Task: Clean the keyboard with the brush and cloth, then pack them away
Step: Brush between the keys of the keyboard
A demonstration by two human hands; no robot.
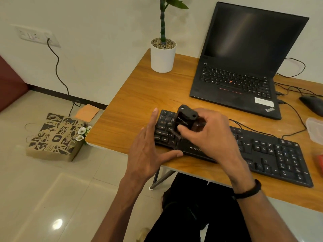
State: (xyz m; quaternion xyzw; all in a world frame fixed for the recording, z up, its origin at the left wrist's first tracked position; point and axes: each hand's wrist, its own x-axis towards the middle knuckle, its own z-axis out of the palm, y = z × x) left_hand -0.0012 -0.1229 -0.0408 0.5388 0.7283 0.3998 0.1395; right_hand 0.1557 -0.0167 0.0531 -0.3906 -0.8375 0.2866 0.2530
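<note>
A black keyboard lies across the wooden desk, angled down to the right. My right hand grips a black brush over the keyboard's left end, its bristles down on the keys near the shift row. My left hand is open with the fingers spread, the thumb touching the keyboard's front left edge. I see no cloth.
An open black laptop stands behind the keyboard, a white potted plant at the desk's back left. A mouse and a clear plastic container lie at the right edge. A paper bag sits on the floor at left.
</note>
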